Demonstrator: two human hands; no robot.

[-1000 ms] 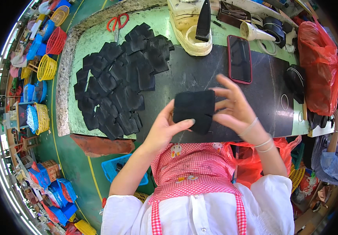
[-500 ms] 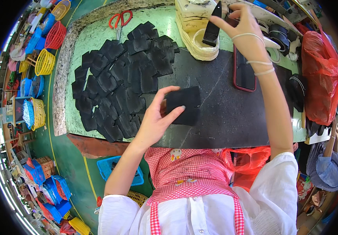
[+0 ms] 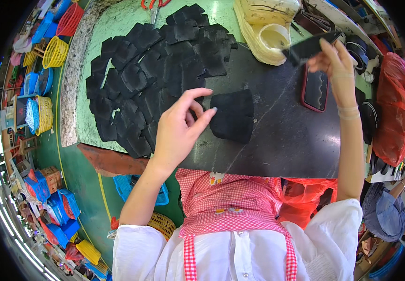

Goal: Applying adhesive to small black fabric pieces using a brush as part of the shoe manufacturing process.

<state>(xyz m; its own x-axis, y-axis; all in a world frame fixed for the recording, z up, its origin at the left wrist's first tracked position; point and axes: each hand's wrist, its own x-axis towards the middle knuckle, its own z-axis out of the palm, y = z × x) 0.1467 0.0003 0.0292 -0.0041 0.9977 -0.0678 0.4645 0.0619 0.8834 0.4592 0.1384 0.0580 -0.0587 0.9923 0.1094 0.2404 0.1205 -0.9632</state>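
On the dark board (image 3: 277,140) lies a single black flat piece (image 3: 233,116), roughly square with a curved lower edge. My left hand (image 3: 180,126) is at its left side, thumb and index finger apart, the thumb tip at the piece's edge. My right hand (image 3: 336,63) grips a black flat tool (image 3: 308,49) with a broad end, smeared by motion, above the board. Left of the tool stands a cream pot (image 3: 273,36) with a crusted rim. Many similar black pieces (image 3: 165,70) overlap in a heap beyond my left hand.
A phone in a red case (image 3: 315,91) lies below my right hand. Red-handled scissors (image 3: 154,10) rest at the far edge of the heap. A red plastic bag (image 3: 396,107) is at the right. Baskets (image 3: 56,51) stand left of the table; another person (image 3: 384,210) is at right.
My right hand has brought the black tool out of the pot, toward me and to the right. My left fingers have slid off the piece to its left edge.
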